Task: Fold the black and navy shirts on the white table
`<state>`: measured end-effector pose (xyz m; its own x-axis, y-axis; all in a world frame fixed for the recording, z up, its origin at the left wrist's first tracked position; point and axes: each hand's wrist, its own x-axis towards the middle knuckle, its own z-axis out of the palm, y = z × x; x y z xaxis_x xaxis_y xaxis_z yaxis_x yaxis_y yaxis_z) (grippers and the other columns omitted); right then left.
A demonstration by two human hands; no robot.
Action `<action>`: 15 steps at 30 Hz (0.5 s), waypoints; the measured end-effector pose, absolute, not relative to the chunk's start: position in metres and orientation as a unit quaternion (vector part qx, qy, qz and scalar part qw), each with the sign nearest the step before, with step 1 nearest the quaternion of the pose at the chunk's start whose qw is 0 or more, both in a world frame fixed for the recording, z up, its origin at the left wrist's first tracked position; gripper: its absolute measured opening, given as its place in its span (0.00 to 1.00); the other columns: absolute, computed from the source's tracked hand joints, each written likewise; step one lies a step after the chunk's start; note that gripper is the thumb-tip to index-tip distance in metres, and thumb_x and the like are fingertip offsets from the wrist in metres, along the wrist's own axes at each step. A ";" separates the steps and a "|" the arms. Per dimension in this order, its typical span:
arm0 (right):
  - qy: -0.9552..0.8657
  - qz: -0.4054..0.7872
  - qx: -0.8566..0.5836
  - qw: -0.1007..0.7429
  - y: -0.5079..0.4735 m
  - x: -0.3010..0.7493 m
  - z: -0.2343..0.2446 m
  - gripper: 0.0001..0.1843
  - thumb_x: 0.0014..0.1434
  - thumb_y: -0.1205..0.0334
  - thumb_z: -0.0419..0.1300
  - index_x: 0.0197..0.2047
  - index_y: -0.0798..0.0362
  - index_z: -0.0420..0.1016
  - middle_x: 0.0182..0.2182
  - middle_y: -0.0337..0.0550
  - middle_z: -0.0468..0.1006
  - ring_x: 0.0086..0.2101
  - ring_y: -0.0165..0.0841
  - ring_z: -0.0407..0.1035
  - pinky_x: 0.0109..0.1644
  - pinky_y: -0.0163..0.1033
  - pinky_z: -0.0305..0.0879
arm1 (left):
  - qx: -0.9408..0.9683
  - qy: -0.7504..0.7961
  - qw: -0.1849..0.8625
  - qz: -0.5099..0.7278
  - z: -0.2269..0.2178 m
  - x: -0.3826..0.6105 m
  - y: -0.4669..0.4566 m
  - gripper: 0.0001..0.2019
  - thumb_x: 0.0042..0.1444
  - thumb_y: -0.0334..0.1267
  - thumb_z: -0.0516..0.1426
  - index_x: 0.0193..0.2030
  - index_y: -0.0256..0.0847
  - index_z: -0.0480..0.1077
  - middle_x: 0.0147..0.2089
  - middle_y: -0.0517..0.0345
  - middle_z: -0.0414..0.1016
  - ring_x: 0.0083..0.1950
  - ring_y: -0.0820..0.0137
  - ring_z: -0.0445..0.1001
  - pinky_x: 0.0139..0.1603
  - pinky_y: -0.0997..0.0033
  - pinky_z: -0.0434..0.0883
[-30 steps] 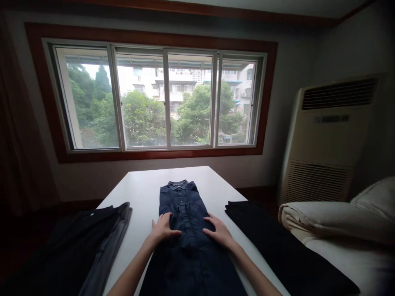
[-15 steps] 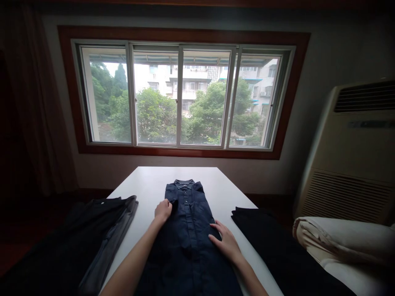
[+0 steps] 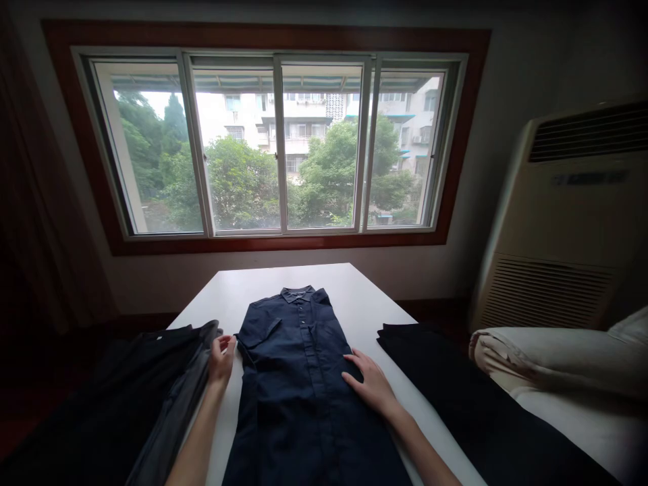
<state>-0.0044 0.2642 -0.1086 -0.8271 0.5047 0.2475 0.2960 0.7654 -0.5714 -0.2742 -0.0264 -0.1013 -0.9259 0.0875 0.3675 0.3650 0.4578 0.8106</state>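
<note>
A dark blue button-up shirt (image 3: 298, 364) lies face up along the middle of a white table (image 3: 354, 304), collar toward the window. My left hand (image 3: 221, 358) is at the shirt's left edge, fingers pinched on the sleeve fabric, which is spread outward. My right hand (image 3: 369, 385) lies flat on the shirt's right side, fingers stretched out.
A pile of dark grey and black garments (image 3: 152, 385) covers the table's left edge. Folded black clothing (image 3: 455, 398) lies on the right. A bed with a white pillow (image 3: 557, 351) and a standing air conditioner (image 3: 561, 216) are at the right. A wide window (image 3: 278, 142) is ahead.
My left hand has moved from the shirt's chest out to the left, drawing the left sleeve open so the shirt looks wider. My right hand stays flat on the right side.
</note>
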 end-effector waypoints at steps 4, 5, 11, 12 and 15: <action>-0.922 0.256 -0.220 0.188 0.264 -0.006 -0.109 0.27 0.56 0.48 0.55 0.56 0.50 0.73 0.62 0.48 0.64 0.62 0.41 0.57 0.68 0.46 0.49 | -0.148 -0.848 0.088 -0.502 -0.106 -0.261 -0.023 0.21 0.57 0.50 0.54 0.51 0.37 0.65 0.53 0.47 0.70 0.54 0.57 0.72 0.52 0.60 0.71; -0.923 0.254 -0.222 0.185 0.263 -0.007 -0.109 0.27 0.56 0.48 0.55 0.56 0.50 0.73 0.62 0.47 0.64 0.62 0.41 0.57 0.68 0.46 0.49 | -0.153 -0.856 0.088 -0.486 -0.107 -0.255 -0.023 0.24 0.55 0.52 0.56 0.52 0.37 0.64 0.53 0.47 0.69 0.55 0.57 0.71 0.55 0.59 0.70; -0.927 0.244 -0.215 0.184 0.264 -0.008 -0.110 0.27 0.56 0.48 0.55 0.56 0.50 0.72 0.62 0.47 0.65 0.62 0.41 0.58 0.67 0.46 0.51 | -0.194 -0.923 0.056 -0.327 -0.095 -0.190 -0.033 0.33 0.49 0.46 0.61 0.59 0.37 0.57 0.55 0.44 0.63 0.60 0.54 0.62 0.62 0.56 0.61; -0.928 0.243 -0.214 0.184 0.264 -0.008 -0.111 0.27 0.56 0.48 0.55 0.56 0.50 0.72 0.62 0.48 0.65 0.62 0.41 0.58 0.67 0.46 0.51 | -0.203 -0.932 0.062 -0.293 -0.089 -0.176 -0.039 0.32 0.49 0.42 0.59 0.61 0.37 0.56 0.57 0.43 0.62 0.61 0.53 0.61 0.60 0.56 0.61; -0.928 0.243 -0.212 0.185 0.264 -0.008 -0.112 0.27 0.56 0.48 0.55 0.56 0.50 0.72 0.62 0.48 0.64 0.62 0.42 0.58 0.66 0.46 0.51 | -0.236 -0.946 0.099 -0.200 -0.068 -0.136 -0.057 0.29 0.52 0.34 0.53 0.62 0.41 0.56 0.59 0.45 0.61 0.61 0.54 0.61 0.55 0.59 0.64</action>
